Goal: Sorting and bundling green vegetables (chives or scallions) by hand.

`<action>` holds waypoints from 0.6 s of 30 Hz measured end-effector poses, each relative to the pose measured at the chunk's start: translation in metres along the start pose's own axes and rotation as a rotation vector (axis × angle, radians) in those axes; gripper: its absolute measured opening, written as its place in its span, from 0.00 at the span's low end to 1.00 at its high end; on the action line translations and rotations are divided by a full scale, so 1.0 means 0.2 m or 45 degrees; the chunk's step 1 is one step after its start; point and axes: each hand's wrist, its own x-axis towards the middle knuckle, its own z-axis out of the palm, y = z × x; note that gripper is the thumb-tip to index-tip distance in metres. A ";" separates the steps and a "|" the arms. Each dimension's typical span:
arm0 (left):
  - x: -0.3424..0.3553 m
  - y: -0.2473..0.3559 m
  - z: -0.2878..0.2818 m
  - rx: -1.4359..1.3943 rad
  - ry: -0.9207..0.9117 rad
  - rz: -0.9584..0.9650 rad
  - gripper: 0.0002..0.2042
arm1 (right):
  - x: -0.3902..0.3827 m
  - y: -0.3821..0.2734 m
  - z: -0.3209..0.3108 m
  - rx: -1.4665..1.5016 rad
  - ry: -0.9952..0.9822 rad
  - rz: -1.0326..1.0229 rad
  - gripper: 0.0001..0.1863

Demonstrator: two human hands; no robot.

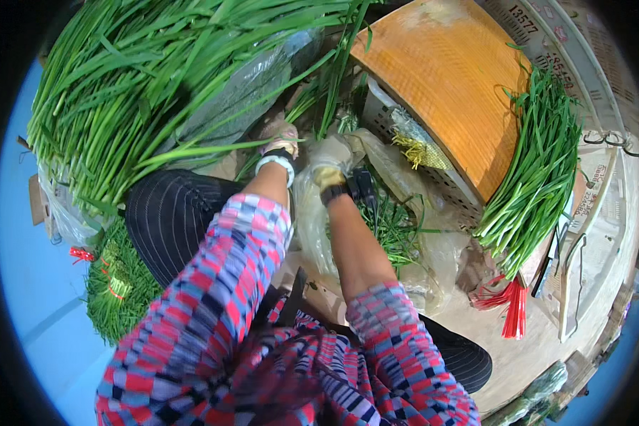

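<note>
My left hand [278, 140], in a light glove with a white band at the wrist, is closed on a few green leafy stalks [302, 103], beside the big pile of long leaves [113, 92]. My right hand [328, 177], in a pale yellowish glove with a dark band, is closed on a clear plastic bag [312, 231] between my knees. Loose short greens [394, 241] lie in and around the plastic, just beyond my right wrist. The fingertips of both hands are partly hidden.
An orange board [433, 85] rests on a perforated crate [378, 117]. At right lie a long bundle of greens [529, 177], red ties [515, 309] and pale crates [582, 241]. Red-tied bundles [117, 298] sit at left on blue flooring [42, 298].
</note>
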 end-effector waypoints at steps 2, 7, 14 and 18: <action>0.08 0.08 0.01 0.218 0.309 0.209 0.12 | 0.18 0.09 0.05 -0.018 0.016 -0.028 0.23; -0.27 -0.03 -0.40 -1.097 -0.104 0.379 0.15 | -0.09 -0.09 -0.45 0.806 -0.412 0.006 0.23; -0.79 0.24 -0.39 -1.626 -0.556 0.761 0.21 | -0.37 0.04 -1.05 0.274 -0.618 -0.029 0.17; -0.94 0.22 -0.47 -1.926 -0.537 0.878 0.20 | -0.54 0.20 -1.10 0.575 -0.593 -0.102 0.14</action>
